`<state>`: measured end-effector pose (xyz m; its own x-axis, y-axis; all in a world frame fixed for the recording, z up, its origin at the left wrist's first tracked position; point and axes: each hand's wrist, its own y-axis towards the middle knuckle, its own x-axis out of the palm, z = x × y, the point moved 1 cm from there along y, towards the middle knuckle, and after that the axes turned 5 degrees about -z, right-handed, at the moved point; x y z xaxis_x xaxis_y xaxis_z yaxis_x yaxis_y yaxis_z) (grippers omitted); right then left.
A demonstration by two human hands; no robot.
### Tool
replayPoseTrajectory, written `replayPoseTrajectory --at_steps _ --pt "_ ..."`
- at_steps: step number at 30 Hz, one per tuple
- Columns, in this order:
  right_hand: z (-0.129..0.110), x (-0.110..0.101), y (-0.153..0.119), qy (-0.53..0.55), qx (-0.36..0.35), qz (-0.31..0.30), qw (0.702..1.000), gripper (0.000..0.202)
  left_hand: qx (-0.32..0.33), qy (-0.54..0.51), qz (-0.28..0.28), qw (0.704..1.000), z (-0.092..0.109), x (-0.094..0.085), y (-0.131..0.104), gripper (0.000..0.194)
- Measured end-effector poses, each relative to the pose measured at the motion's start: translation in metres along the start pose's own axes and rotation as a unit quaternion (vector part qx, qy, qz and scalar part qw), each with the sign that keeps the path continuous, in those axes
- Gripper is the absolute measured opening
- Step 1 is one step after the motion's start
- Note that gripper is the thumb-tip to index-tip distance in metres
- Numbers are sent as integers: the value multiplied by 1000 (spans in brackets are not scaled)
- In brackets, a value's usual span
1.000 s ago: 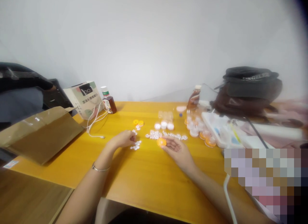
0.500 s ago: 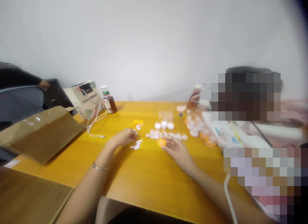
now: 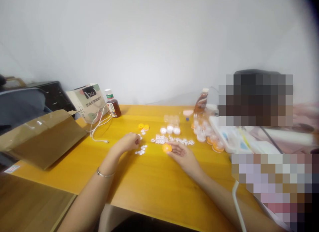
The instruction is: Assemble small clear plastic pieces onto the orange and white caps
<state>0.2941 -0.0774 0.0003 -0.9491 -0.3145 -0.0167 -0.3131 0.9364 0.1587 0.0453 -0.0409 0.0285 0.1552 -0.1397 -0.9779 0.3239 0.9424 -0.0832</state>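
My right hand (image 3: 181,154) pinches a round orange cap-like disc (image 3: 166,148) by its edge, above the table. Curled fingers close my left hand (image 3: 130,141), with its fingertips pointing down; anything inside them is hidden. Right beside it, several small white discs (image 3: 142,150) lie loose on the wood. Two yellow-orange round pieces (image 3: 143,127) sit just beyond that hand. Past my right hand, small white gear-like pieces (image 3: 161,139) with red marks stretch out in a row, and behind them stand white round caps (image 3: 169,129).
Clear plastic cups (image 3: 200,134) and a brown drink bottle (image 3: 201,100) stand at the right, near a white tray (image 3: 224,135) and another person. On the left are a cardboard box (image 3: 47,135), a paper bag (image 3: 87,102), a dark bottle (image 3: 113,107) and a white cable (image 3: 99,140).
My hands stay almost in place, with the orange disc still in the right one. Another person's dark-sleeved arm at the far left has left the view.
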Motion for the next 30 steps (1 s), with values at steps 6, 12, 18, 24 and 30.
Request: replayPoseTrajectory --at_steps 6,12,18,24,30 --pt "-3 1 0 9 4 -11 1000 28 18 5 49 999 12 2 2 18" --pt "-3 1 0 2 2 -18 1000 30 205 -102 132 964 50 -6 -6 16" --pt "0 3 1 20 12 -22 999 31 288 -137 122 940 68 -1 -9 17" --pt "-1 5 -1 39 19 -38 998 31 321 -123 179 922 75 6 -7 18" --pt "-3 6 -2 53 19 -41 998 31 313 -45 234 919 74 13 -4 17"
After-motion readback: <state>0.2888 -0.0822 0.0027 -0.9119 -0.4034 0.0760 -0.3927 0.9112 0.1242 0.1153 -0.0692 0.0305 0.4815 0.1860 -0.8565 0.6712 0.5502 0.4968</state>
